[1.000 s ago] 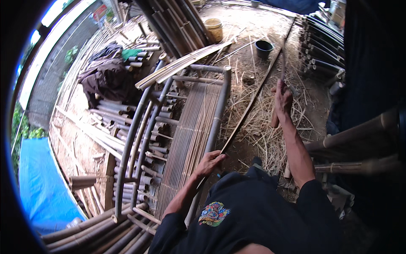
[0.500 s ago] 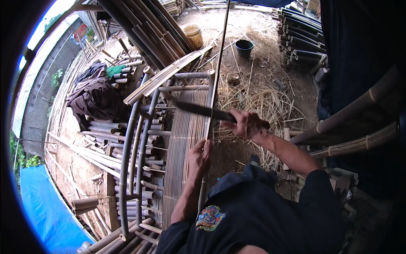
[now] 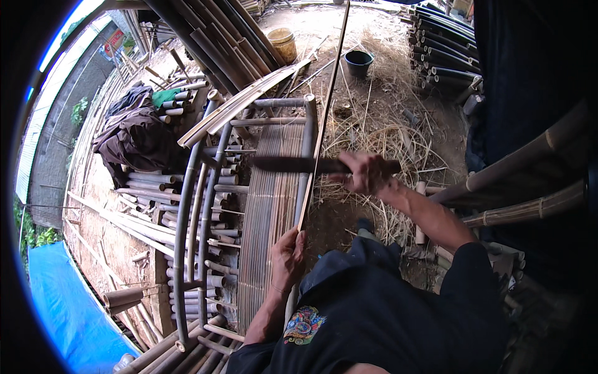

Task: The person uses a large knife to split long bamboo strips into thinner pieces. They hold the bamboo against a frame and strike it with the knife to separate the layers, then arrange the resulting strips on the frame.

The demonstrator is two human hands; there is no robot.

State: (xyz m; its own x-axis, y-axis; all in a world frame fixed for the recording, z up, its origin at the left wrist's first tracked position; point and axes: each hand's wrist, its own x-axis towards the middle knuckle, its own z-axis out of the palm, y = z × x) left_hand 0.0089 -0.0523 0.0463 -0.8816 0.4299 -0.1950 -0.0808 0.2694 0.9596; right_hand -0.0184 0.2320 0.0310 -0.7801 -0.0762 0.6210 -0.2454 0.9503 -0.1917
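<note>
My left hand pinches the near end of a long, thin bamboo strip, which runs away from me past the top of the view. In my right hand, fingers wrapped round its handle, is a machete with a dark blade pointing left. The blade crosses the strip and is blurred; whether its edge touches the strip I cannot tell. Under both lies a bamboo bench with a slatted seat and a pole frame. My left forearm passes over the near part of the seat.
Pale bamboo shavings cover the ground to the right, near a black bucket. A yellowish bucket stands farther back. Stacked bamboo poles are at the far right, and dark cloth lies over poles on the left. A blue tarp is at lower left.
My left hand has drawn a little nearer to me, and the strip slants more. The machete has swung from a slope to nearly level across the bench, its tip lower in view.
</note>
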